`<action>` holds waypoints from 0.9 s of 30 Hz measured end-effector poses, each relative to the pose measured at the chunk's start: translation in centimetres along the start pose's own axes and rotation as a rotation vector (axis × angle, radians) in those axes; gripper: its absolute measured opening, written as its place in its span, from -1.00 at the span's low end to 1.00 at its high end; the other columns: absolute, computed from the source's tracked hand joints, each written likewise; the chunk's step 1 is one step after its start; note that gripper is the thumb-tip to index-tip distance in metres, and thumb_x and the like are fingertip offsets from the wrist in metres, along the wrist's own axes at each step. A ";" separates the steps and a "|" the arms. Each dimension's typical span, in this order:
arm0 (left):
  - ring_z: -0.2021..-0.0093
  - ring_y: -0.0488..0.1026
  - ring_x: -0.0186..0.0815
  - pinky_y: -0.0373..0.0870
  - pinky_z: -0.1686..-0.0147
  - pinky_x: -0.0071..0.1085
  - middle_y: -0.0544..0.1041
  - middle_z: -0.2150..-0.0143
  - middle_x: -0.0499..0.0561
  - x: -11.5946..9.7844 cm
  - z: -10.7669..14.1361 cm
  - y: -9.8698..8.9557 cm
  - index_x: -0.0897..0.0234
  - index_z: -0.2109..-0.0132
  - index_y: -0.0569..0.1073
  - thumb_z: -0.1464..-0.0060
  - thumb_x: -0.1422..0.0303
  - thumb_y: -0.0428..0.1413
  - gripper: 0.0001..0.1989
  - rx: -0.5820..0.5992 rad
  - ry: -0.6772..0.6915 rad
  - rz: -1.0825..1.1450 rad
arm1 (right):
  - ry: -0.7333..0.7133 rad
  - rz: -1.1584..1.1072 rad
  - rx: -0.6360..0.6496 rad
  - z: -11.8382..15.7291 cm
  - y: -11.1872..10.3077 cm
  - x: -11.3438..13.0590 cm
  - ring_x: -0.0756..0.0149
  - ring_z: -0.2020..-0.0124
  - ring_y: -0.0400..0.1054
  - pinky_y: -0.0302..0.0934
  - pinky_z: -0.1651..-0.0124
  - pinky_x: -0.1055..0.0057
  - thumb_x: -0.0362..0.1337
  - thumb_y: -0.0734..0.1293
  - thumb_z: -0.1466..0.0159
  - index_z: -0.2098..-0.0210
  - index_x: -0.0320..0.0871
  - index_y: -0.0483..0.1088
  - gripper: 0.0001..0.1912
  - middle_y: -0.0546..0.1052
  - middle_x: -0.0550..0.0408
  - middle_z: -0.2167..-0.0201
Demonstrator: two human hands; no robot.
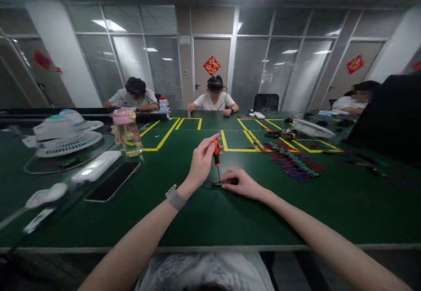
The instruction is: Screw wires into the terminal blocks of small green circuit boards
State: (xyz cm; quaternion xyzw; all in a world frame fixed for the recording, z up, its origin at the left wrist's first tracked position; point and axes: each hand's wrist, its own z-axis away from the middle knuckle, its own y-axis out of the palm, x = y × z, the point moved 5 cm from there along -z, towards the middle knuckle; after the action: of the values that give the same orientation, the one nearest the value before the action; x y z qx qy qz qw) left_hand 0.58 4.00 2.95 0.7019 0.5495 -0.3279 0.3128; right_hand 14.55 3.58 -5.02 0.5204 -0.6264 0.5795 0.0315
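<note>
My left hand (pixel 203 159) is closed round the orange and black handle of a screwdriver (pixel 216 154), which stands nearly upright. Its thin shaft points down at a small green circuit board (pixel 217 184) lying on the green table (pixel 210 225). With fingers bent, my right hand (pixel 241 182) pinches the board's right edge near the screwdriver's tip. A wire runs off the left side of the board. Whether the tip sits in a screw is too small to tell.
To the right lie several wired circuit boards (pixel 297 161). A phone (pixel 113 182), a white power bank-like block (pixel 96 167), a pink-lidded bottle (pixel 128 135) and white fan parts (pixel 67 139) occupy the left. Yellow tape (pixel 158 146) marks the table. Other people sit across it.
</note>
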 end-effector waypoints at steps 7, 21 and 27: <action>0.16 0.42 -0.36 0.42 0.21 -0.50 0.40 0.16 0.03 -1.4 0.7 -0.4 0.22 0.12 0.56 -0.10 0.31 0.14 -0.80 -0.095 0.167 -0.248 | 0.002 -0.004 -0.018 -0.2 -0.1 -0.2 0.41 0.45 0.27 0.16 0.39 0.48 -0.28 0.38 -0.16 0.25 -0.24 0.56 -0.80 0.43 0.06 0.41; 0.12 0.44 -0.35 0.45 0.20 -0.48 0.39 0.03 0.07 -1.1 0.5 -0.4 0.18 0.01 0.51 -0.16 0.31 0.08 -0.73 -0.084 0.138 -0.229 | -0.007 -0.014 -0.022 -0.2 0.0 -0.2 0.40 0.44 0.30 0.18 0.38 0.48 -0.28 0.39 -0.16 0.25 -0.22 0.56 -0.81 0.44 0.06 0.40; 0.24 0.50 -0.35 0.49 0.23 -0.42 0.50 0.13 0.07 -0.8 0.6 -0.1 0.24 -0.02 0.48 -0.15 0.31 0.09 -0.70 -0.055 0.092 -0.139 | 0.001 -0.006 -0.017 -0.2 -0.1 -0.1 0.40 0.44 0.29 0.18 0.38 0.48 -0.30 0.38 -0.16 0.25 -0.23 0.56 -0.81 0.43 0.06 0.40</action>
State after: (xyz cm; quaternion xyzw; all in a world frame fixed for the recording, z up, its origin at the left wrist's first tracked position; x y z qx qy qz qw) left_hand 0.31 3.07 3.23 0.6676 0.6196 -0.3010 0.2826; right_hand 14.55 3.78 -4.92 0.5217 -0.6298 0.5743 0.0380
